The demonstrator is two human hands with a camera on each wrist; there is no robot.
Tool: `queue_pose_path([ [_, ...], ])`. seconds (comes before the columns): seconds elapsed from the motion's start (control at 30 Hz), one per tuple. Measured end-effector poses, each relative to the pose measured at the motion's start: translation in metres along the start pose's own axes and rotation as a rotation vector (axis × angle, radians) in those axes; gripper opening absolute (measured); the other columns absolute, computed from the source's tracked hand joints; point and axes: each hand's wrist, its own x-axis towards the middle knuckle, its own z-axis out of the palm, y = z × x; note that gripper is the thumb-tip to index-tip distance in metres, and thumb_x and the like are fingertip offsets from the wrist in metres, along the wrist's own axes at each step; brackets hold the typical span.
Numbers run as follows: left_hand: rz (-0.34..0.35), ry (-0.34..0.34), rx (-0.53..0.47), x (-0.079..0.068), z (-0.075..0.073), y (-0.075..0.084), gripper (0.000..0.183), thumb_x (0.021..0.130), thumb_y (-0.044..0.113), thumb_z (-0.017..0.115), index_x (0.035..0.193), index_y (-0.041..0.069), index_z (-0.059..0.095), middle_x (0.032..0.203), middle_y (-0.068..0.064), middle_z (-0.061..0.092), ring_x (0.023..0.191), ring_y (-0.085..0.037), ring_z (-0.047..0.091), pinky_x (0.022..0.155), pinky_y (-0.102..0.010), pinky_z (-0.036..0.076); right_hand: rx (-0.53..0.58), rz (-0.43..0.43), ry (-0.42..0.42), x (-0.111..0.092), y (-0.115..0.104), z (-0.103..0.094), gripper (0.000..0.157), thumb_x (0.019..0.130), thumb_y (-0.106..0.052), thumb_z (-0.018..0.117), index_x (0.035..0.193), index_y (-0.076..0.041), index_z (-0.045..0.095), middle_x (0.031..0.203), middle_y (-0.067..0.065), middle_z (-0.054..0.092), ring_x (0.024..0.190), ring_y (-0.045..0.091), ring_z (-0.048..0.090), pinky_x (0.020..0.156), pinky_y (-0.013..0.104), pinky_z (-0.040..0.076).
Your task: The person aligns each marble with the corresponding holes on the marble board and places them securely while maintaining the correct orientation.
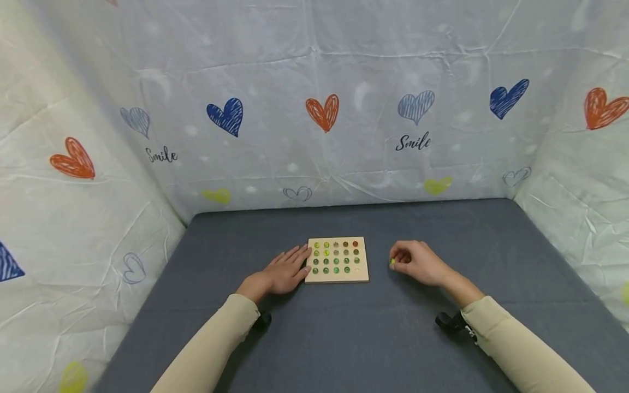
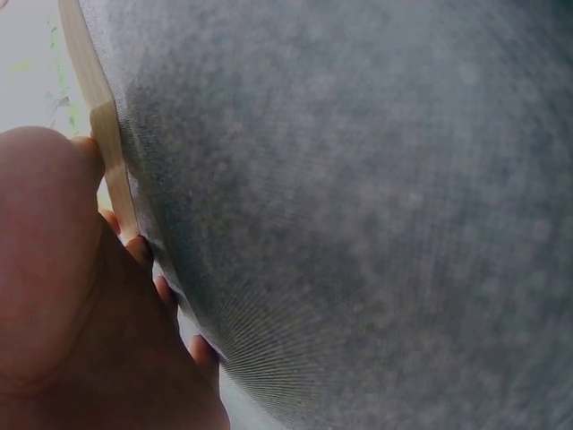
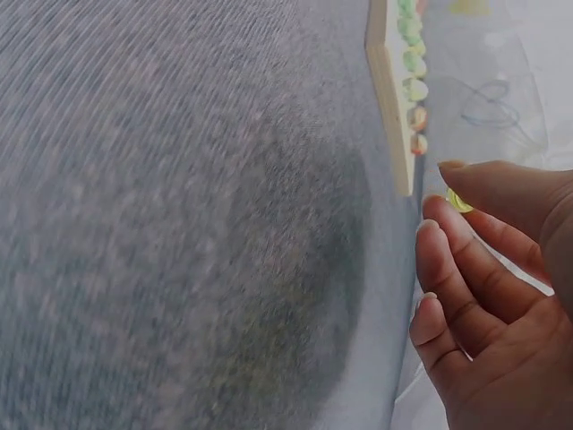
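Note:
A light wooden board lies flat on the table, with rows of glass marbles in its hollows. The marbles run from yellow and green to clear, brown and red. At the near right corner one hollow shows bare wood. My left hand lies with straight, spread fingers against the board's left edge, thumb and fingertips right at the rim. To the right of the board, my right hand pinches a yellow-green marble between thumb and index finger, low over the table. In the right wrist view its other fingers are loosely bent.
The dark grey tabletop stretches around the board. A white cloth printed with hearts and the word Smile hangs behind it and along both sides. Black wrist devices sit beneath both cream sleeves.

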Motion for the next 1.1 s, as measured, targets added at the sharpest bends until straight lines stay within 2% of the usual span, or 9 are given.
queue_pose_path([
  [0.2,0.003,0.009,0.005,0.0,-0.004,-0.001,0.064,0.113,0.046,0.028,0.167,0.018,0.01,0.173,-0.003,0.006,0.159,-0.026,0.004,0.126,-0.054,0.007,0.013,-0.007,0.009,0.007,-0.006,0.001,0.01,0.091,-0.006,0.077,0.1,-0.006,0.071,0.086,-0.002,0.067,0.076,0.013,0.061,0.068,0.031,0.052],
  [0.67,0.002,0.013,0.004,-0.001,0.0,-0.002,0.063,0.113,0.045,0.029,0.167,0.017,0.012,0.172,-0.004,0.008,0.159,-0.027,0.005,0.126,-0.055,0.007,0.041,-0.015,-0.005,0.01,-0.013,0.013,0.011,0.091,-0.006,0.077,0.101,-0.006,0.071,0.086,-0.001,0.066,0.076,0.013,0.061,0.068,0.03,0.052],
  [1.1,-0.003,-0.004,0.015,-0.001,-0.002,0.004,0.063,0.113,0.044,0.03,0.166,0.016,0.013,0.172,-0.005,0.009,0.159,-0.028,0.006,0.126,-0.054,0.008,0.045,-0.037,-0.028,0.017,-0.021,0.024,0.013,0.091,-0.005,0.078,0.102,-0.002,0.071,0.085,-0.001,0.066,0.074,0.012,0.06,0.066,0.029,0.052],
])
